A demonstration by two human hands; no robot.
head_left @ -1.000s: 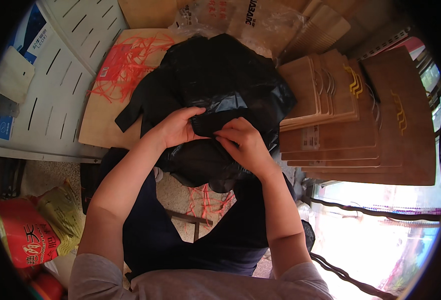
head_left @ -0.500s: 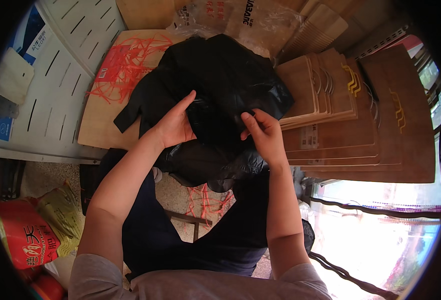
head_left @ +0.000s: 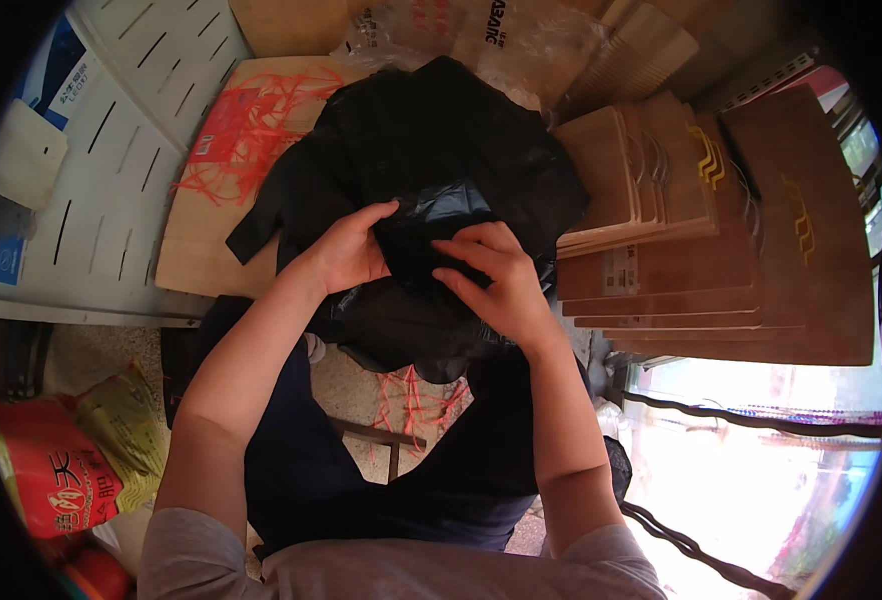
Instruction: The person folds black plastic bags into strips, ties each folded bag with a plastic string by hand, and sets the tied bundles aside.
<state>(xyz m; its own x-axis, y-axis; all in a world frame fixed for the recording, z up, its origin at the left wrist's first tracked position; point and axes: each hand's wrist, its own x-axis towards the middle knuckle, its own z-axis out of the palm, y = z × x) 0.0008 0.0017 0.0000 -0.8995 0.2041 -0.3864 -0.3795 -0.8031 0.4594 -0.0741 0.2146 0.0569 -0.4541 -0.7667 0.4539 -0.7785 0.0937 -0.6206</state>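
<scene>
A large black plastic bag [head_left: 421, 150] lies crumpled in front of me, draped from the brown board down toward my lap. My left hand [head_left: 346, 250] grips a fold of the bag at its middle, thumb on top. My right hand [head_left: 496, 280] pinches the same folded part from the right, fingers curled over it. Both hands meet close together at the bag's centre.
A brown board with red string [head_left: 231, 150] lies to the left under the bag. Stacks of brown paper bags [head_left: 701, 230] stand on the right. A white slotted panel [head_left: 91, 200] is at far left. A red and yellow sack [head_left: 71, 460] sits lower left.
Half a second ago my hands were spread apart on the bag; now they have come back together at its centre, gripping a fold.
</scene>
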